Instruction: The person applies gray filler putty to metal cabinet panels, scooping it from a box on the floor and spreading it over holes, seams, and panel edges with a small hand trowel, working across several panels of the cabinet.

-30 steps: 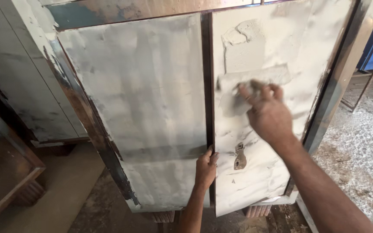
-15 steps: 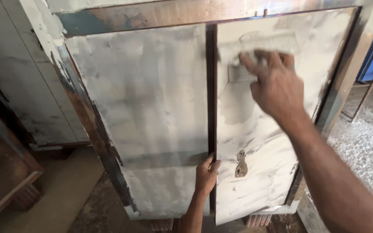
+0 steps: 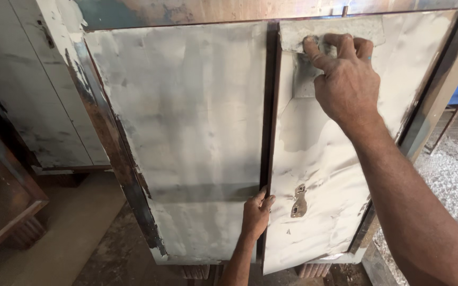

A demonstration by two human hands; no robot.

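Seen from the head camera, a person worked on a two-door cabinet [image 3: 107, 132] whose panels were coated in pale grey filler. The right hand [image 3: 345, 79] pressed a flat scraper blade [image 3: 304, 79] against the upper part of the right door [image 3: 335, 175], fingers [image 3: 340, 45] curled over the blade's top edge and grasping it, a fresh band of filler lying along the top of the door. The left hand [image 3: 255, 214] gripped the inner edge of the right door low down, fingers closed around it at the dark gap between the two doors, just beside a small metal latch [image 3: 299, 201]. The left door [image 3: 181, 132] stood shut. White gravel [image 3: 451, 185] covered the ground at right.
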